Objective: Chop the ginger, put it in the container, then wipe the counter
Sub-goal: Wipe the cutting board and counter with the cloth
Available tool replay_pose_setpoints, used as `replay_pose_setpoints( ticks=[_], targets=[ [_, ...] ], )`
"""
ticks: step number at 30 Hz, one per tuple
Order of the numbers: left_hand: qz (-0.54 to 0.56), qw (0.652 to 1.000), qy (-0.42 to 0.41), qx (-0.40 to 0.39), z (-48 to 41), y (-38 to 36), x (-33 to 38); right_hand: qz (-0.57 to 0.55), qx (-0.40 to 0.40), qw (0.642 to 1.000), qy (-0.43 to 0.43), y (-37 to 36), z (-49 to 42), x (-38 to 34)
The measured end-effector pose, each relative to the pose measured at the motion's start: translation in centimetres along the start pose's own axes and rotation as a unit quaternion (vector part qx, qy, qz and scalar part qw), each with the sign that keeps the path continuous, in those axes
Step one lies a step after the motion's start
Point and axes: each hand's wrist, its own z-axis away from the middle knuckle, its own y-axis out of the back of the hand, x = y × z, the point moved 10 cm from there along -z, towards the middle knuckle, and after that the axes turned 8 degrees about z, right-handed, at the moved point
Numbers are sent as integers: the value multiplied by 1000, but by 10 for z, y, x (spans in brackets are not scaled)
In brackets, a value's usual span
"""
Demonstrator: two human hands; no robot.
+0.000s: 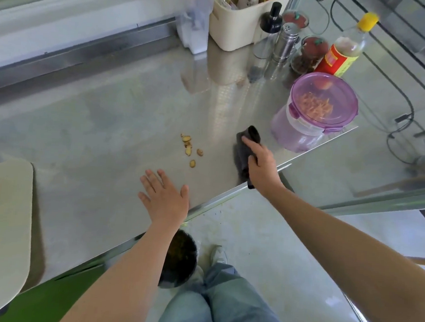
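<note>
Several small ginger scraps (189, 148) lie scattered on the steel counter (103, 128). My right hand (261, 164) grips a dark grey cloth (243, 150) pressed on the counter near its front edge, to the right of the scraps. My left hand (165, 196) lies flat with straight fingers on the counter just below the scraps. A round container with a purple lid (323, 103) stands at the right corner, with chopped ginger strips visible through the lid.
A beige cutting board (1, 221) lies at the left. At the back stand a cream bin (241, 19), a shaker (286, 42), jars and a sauce bottle (345, 49). A dark bin (178, 259) sits on the floor below the counter edge.
</note>
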Motion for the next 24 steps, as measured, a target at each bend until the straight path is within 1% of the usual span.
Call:
replay_pose_setpoints(
  ticks=[2, 3, 4, 5, 8, 9, 10, 11, 13, 14, 15, 16, 17, 19, 20, 21, 22, 23, 24],
  targets=[
    [-5, 1000, -10, -12, 0, -3, -3, 29, 48, 996, -75, 20, -6, 29],
    [-3, 1000, -13, -16, 0, -3, -3, 42, 50, 992, -110, 22, -5, 40],
    [-1, 1000, -16, -19, 0, -3, -3, 50, 41, 990, -125, 17, -1, 43],
    [3, 1000, -19, -21, 1, -2, -2, 50, 25, 992, -113, 8, 4, 36],
    [12, 999, -22, -29, 1, -3, -2, 7, -67, 998, -9, -33, 24, -3],
    [12, 999, -20, -31, 1, -3, -2, -12, -86, 996, 10, -37, 28, -10],
    [11, 999, -18, -31, 1, -4, -3, -23, -74, 997, 14, -33, 26, -12],
    [11, 999, -16, -32, 1, -4, -3, -24, -34, 999, 5, -21, 21, -8],
    [13, 999, -15, -31, 0, -4, -3, 0, 55, 997, -61, 8, 8, 16],
    [11, 999, -15, -30, 0, -4, -2, 24, 78, 992, -99, 17, 6, 30],
    [10, 999, -16, -28, 0, -4, -2, 49, 80, 988, -123, 19, 5, 38],
    [11, 999, -16, -29, 0, -5, -2, 73, 68, 988, -119, 15, 6, 37],
    [13, 999, -13, -29, 0, -6, -2, 82, 49, 991, -89, 6, 8, 28],
    [22, 999, -6, -27, -1, -6, -2, 50, -16, 999, -6, -20, 17, 0],
    [24, 999, 0, -27, -2, -6, -2, 22, -61, 998, 18, -30, 21, -11],
    [25, 999, 7, -29, -2, -6, -2, -6, -108, 994, 19, -37, 24, -16],
    [25, 999, 17, -28, -2, -5, -1, -38, -139, 990, 0, -37, 23, -15],
    [20, 999, 28, -18, -2, -2, -2, -76, -147, 986, -33, -31, 21, -10],
    [12, 999, 36, 9, -1, 4, 0, -122, -130, 981, -69, -17, 18, -3]
  ],
)
